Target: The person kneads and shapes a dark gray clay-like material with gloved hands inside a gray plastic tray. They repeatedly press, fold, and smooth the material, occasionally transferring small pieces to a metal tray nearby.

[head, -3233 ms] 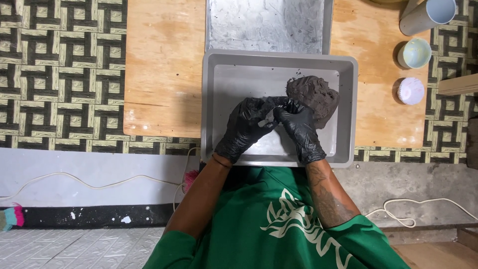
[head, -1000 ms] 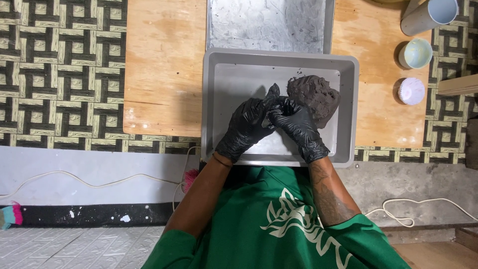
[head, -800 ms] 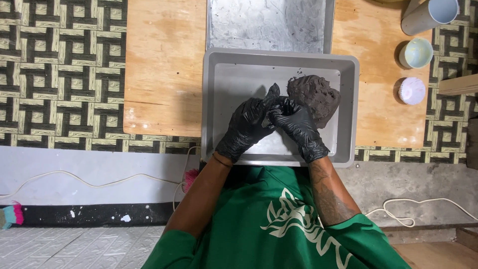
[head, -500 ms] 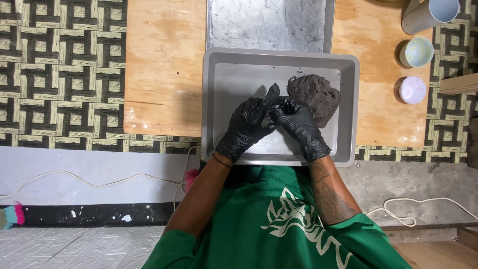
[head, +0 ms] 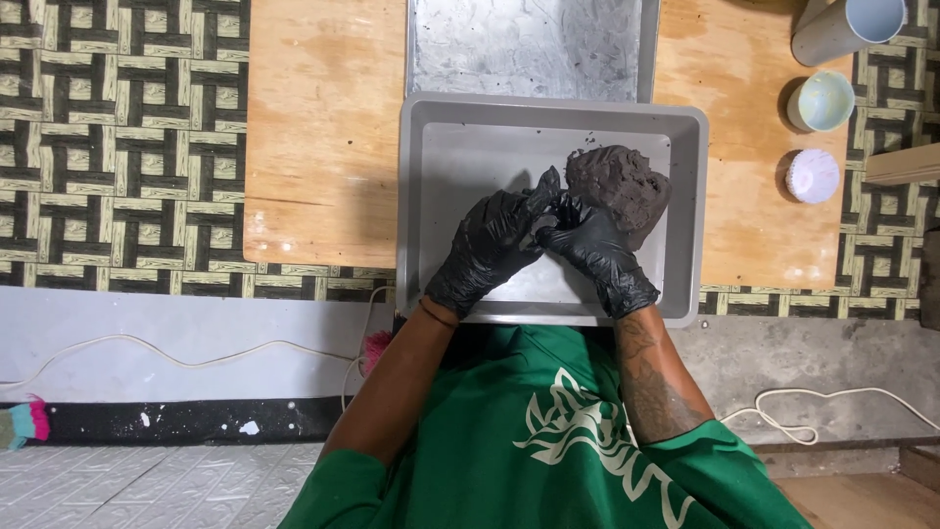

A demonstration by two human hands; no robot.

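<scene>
A grey plastic tray [head: 436,196] rests on a wooden board. In its right half lies a big lump of dark grey clay [head: 622,186]. Both my hands wear black gloves and meet over the middle of the tray, just left of the lump. My left hand [head: 490,250] and my right hand [head: 592,250] pinch a small piece of clay [head: 548,201] between their fingertips. The piece is mostly hidden by the fingers.
A wooden board [head: 323,147] covers a patterned mat. A metal sheet [head: 529,44] lies behind the tray. At the right stand a grey pipe piece [head: 847,29], a pale green cup [head: 822,101] and a small white cup [head: 815,176]. Cords lie on the floor.
My hands have stayed over the tray's middle; the fingers shifted slightly as they work the small piece. The big lump has not moved.
</scene>
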